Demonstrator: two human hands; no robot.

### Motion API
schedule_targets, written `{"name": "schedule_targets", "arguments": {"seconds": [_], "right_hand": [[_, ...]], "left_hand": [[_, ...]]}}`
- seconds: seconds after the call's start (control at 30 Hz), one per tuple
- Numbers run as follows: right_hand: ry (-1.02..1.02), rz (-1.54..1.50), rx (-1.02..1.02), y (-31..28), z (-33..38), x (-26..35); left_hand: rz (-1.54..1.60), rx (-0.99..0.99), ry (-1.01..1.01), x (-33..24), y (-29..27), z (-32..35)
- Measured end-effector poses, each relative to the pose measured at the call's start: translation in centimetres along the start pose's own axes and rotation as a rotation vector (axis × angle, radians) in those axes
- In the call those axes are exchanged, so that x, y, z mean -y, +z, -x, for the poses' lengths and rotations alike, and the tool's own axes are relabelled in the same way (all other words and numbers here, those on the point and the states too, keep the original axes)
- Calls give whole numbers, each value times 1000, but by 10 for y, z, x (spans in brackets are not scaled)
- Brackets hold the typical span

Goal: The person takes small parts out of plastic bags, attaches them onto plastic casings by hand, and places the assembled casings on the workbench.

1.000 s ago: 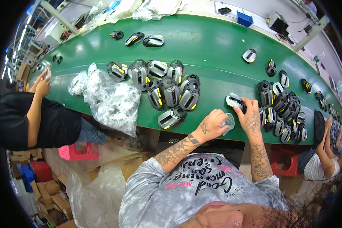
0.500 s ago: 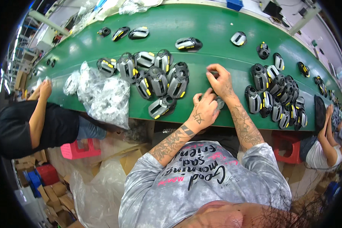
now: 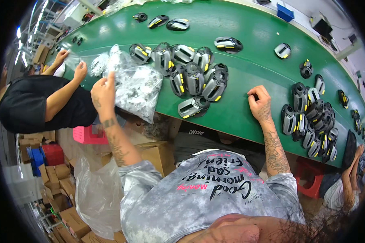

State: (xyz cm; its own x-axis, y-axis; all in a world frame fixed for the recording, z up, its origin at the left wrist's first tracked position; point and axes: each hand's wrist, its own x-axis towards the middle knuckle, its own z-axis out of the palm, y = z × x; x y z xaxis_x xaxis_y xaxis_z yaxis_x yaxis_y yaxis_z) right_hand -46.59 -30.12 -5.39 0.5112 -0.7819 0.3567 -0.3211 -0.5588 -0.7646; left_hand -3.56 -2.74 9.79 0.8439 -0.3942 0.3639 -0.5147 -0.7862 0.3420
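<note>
My left hand (image 3: 103,95) is raised at the left edge of a clear plastic bag (image 3: 140,91) filled with small pieces. Its fingers are closed, and whatever they may hold is hidden. To the right, my right hand (image 3: 259,101) rests low over the green table with its fingers curled; a dark gap shows between thumb and forefinger, but no object can be made out. Between my hands lies a group of grey and black plastic housings (image 3: 194,77) with yellow tabs. The nearest housing (image 3: 193,106) lies close to the table's front edge.
A second cluster of housings (image 3: 312,109) lies beyond my right hand. Single housings (image 3: 228,44) are spread along the far side of the green table (image 3: 239,81). At left, a co-worker's hands (image 3: 80,71) hold clear film. Cardboard boxes (image 3: 71,220) stand on the floor.
My hands have parted: the left has swung left to the plastic bag, the right has dropped lower over the table. The small greyish piece near them is out of sight. The whole view has shifted.
</note>
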Motion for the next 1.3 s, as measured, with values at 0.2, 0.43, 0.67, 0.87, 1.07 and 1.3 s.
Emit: {"name": "schedule_targets", "arguments": {"seconds": [0.2, 0.43, 0.67, 0.87, 1.07, 1.3], "right_hand": [[-104, 35, 27, 12, -8, 11], [-75, 106, -12, 2, 3, 10], [-69, 147, 52, 2, 0, 10], [-82, 143, 20, 1, 2, 12], [218, -659, 208, -18, -6, -10], [328, -478, 24, -25, 38, -16]], "left_hand": [[-347, 244, 132, 100, 84, -44], [35, 143, 41, 84, 70, -34], [-24, -276, 99, 29, -2, 4], [738, -168, 171, -80, 4, 96], [1134, 675, 214, -239, 133, 207], [1452, 1076, 148, -252, 187, 225]]}}
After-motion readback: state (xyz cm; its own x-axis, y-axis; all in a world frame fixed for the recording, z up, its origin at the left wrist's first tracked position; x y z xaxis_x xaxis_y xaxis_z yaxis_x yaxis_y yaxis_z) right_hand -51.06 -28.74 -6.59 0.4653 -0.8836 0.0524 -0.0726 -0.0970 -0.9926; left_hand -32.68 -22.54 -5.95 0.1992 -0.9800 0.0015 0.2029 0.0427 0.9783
